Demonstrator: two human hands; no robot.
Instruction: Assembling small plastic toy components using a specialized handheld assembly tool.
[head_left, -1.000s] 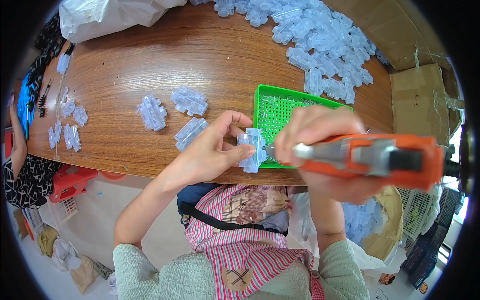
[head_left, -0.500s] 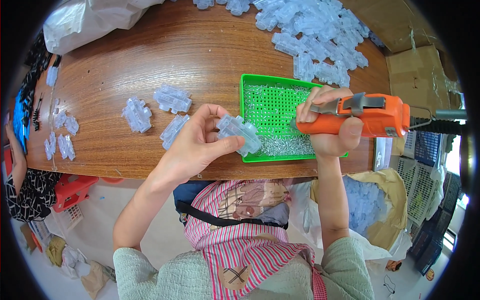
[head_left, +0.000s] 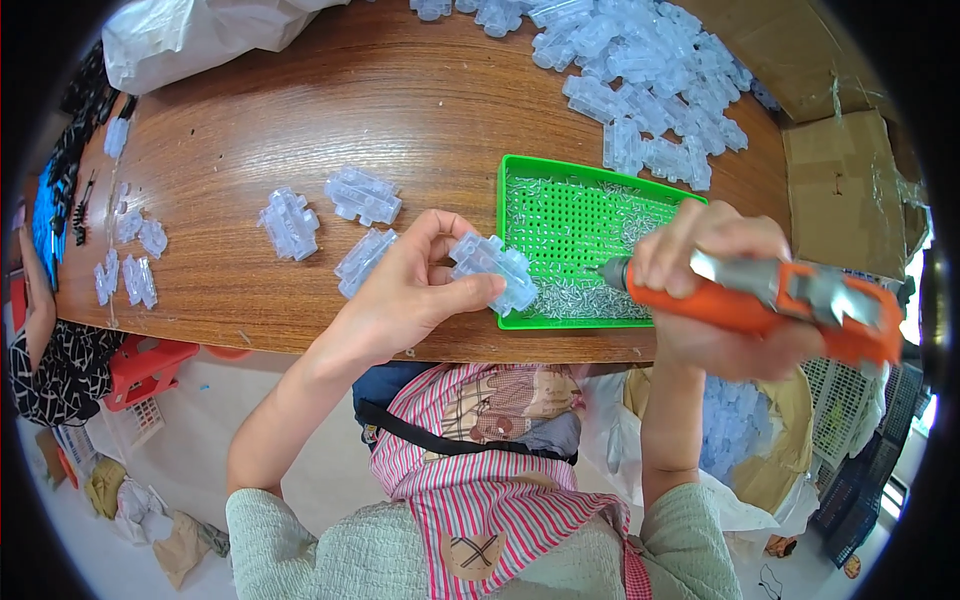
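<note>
1. Head view: wooden counter (head_left: pixel 400 110), rounded front edge, pale floor below.
2. Left hand (head_left: pixel 405 290), fingers pinching clear plastic part (head_left: pixel 492 268) over the counter's front edge, beside green tray (head_left: pixel 520 180) of small screws.
3. Right hand (head_left: pixel 715 290), fingers wrapped around orange screwdriver (head_left: pixel 760 298), tip over the tray.
4. Pile of clear parts (head_left: pixel 650 70) far right; cardboard boxes (head_left: pixel 840 190) beyond; red crate (head_left: pixel 140 365) on the floor left.

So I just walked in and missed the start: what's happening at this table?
A person sits at a wooden table. Their left hand holds a clear plastic part beside a green tray of small screws. Their right hand grips an orange electric screwdriver, its tip over the screws in the tray. Three more clear parts lie to the left, and a big heap sits behind the tray.
</note>
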